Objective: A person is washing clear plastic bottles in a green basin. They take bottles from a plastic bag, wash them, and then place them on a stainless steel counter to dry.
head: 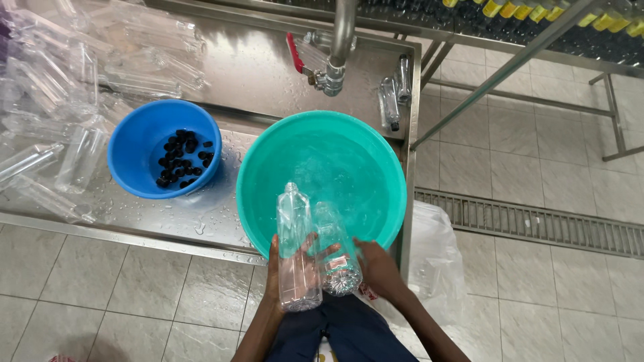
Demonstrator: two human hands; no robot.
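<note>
My left hand [276, 269] grips a clear plastic bottle [295, 241] that points up and away, its neck over the near rim of a teal basin [268, 161]. A second clear bottle [334, 251] lies beside it, and my right hand [378, 267] holds that one by its base end. Both bottles are uncapped and look wet. The teal basin holds water and sits on a wet steel table [201, 221].
A blue bowl [134, 144] with several black caps [182, 157] stands left of the basin. Many empty clear bottles [60, 80] are piled at the far left. A tap [333, 75] with a red handle hangs over the basin. A floor drain grate [537, 224] runs at right.
</note>
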